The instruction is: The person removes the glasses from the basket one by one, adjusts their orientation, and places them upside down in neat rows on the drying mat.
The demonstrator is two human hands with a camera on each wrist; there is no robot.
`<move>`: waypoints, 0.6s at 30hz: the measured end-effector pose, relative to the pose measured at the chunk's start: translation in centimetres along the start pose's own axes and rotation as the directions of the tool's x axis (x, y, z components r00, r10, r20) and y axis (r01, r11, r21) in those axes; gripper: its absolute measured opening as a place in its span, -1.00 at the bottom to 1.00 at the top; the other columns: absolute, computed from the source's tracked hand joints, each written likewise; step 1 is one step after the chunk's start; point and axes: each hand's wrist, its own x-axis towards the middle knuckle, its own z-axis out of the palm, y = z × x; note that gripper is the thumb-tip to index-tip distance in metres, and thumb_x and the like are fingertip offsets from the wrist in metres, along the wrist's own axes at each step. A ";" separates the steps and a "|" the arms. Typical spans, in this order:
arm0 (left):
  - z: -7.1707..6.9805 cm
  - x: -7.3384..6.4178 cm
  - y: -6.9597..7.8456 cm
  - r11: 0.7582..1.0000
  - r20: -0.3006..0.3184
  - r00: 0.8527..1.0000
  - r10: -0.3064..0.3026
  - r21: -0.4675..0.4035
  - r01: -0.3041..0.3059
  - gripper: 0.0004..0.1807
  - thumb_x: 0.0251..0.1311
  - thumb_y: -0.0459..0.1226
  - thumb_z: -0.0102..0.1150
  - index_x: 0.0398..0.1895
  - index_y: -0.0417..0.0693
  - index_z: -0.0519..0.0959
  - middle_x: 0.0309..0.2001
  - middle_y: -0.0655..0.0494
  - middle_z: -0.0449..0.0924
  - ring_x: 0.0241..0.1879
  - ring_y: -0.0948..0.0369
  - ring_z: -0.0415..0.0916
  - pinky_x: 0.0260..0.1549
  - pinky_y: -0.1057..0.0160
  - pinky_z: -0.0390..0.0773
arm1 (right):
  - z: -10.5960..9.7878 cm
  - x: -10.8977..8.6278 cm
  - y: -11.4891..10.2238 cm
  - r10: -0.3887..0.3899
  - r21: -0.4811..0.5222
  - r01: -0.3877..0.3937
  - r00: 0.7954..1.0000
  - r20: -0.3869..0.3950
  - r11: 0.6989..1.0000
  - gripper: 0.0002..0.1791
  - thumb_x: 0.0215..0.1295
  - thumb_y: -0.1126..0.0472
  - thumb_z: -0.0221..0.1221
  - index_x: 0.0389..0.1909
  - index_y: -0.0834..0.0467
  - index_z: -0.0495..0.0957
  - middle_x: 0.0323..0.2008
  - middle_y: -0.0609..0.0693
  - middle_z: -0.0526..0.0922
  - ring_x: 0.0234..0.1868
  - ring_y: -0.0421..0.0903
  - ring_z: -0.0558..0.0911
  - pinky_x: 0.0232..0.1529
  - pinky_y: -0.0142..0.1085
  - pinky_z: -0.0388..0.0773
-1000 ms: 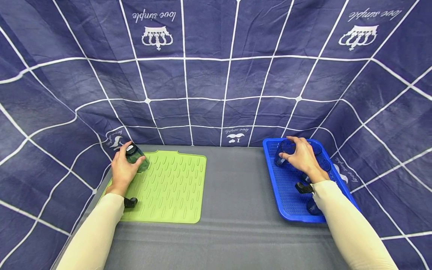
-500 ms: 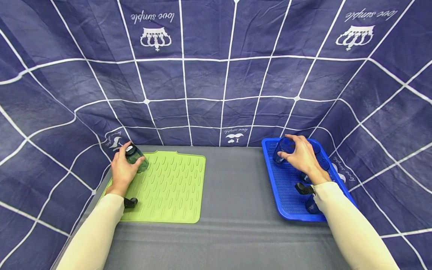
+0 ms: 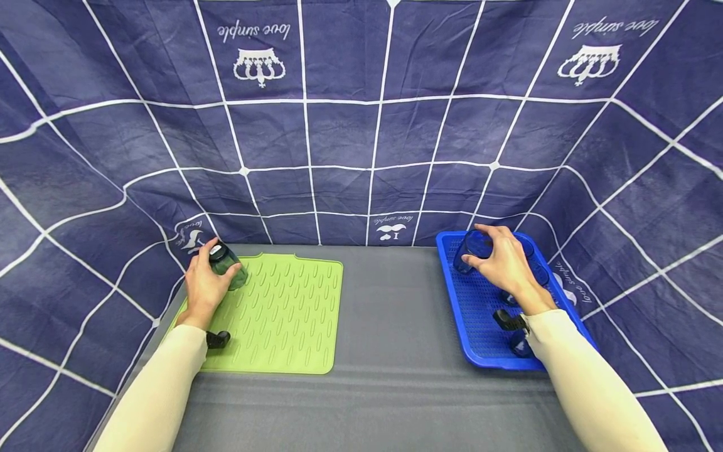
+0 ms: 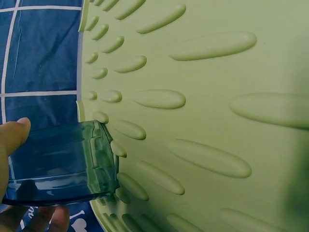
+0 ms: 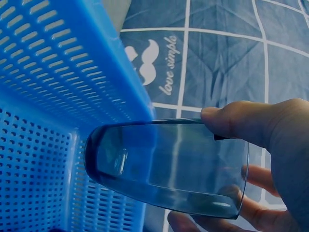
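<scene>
Holding one cup at each side looks like the step in hand. The left hand (image 3: 206, 279) pinches a see-through blue-green round glass cup (image 4: 58, 162), and that cup touches the light green rubbery mat (image 3: 294, 314) near its far left corner. It seems to stand upside down.

The right hand (image 3: 505, 263) is well apart from the left. Its thumb and fingers grip the top of a see-through blue round glass cup (image 5: 164, 164). That cup is in the bright blue plastic basket (image 3: 480, 320), in the far left corner, with its open end up.

More blue cups (image 3: 520, 345) are in the basket. One is near the front, and others are by the right arm, but the arm hides too much to count them. The mat and basket sit on the grey tabletop (image 3: 390, 314).

The next move seems to call for letting go gently on the left, and a straight, careful lift on the right, clear of the basket's wall.
</scene>
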 end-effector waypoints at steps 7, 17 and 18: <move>-0.1 0.0 0.1 1.000 0.010 1.000 0.001 0.008 -0.001 -0.01 0.34 -0.23 0.68 0.79 0.06 0.38 0.41 -0.62 0.57 0.46 -0.57 0.50 0.47 -0.52 0.45 | -0.4 -0.4 -1.2 -0.032 -0.001 0.032 0.999 -0.029 0.999 -0.13 0.24 0.14 0.68 0.53 0.35 0.61 0.38 0.52 0.66 0.44 0.50 0.63 0.48 0.43 0.52; -0.8 -0.2 0.5 1.000 0.056 0.998 -0.019 0.015 0.018 -0.01 0.47 -0.22 0.56 0.87 0.07 0.27 0.56 -0.60 0.47 0.58 -0.54 0.41 0.58 -0.50 0.39 | -0.7 -0.7 -2.8 -0.079 0.013 0.080 0.995 -0.067 0.997 -0.13 0.20 0.14 0.71 0.50 0.35 0.63 0.35 0.52 0.67 0.40 0.53 0.65 0.42 0.45 0.55; -0.9 -0.3 0.4 1.000 0.059 0.998 -0.024 0.012 0.023 -0.01 0.48 -0.22 0.55 0.88 0.07 0.26 0.57 -0.60 0.46 0.60 -0.53 0.40 0.60 -0.50 0.38 | -0.7 -0.7 -2.9 -0.081 0.013 0.082 0.995 -0.067 0.997 -0.13 0.20 0.14 0.71 0.50 0.34 0.63 0.35 0.51 0.67 0.40 0.53 0.65 0.42 0.45 0.54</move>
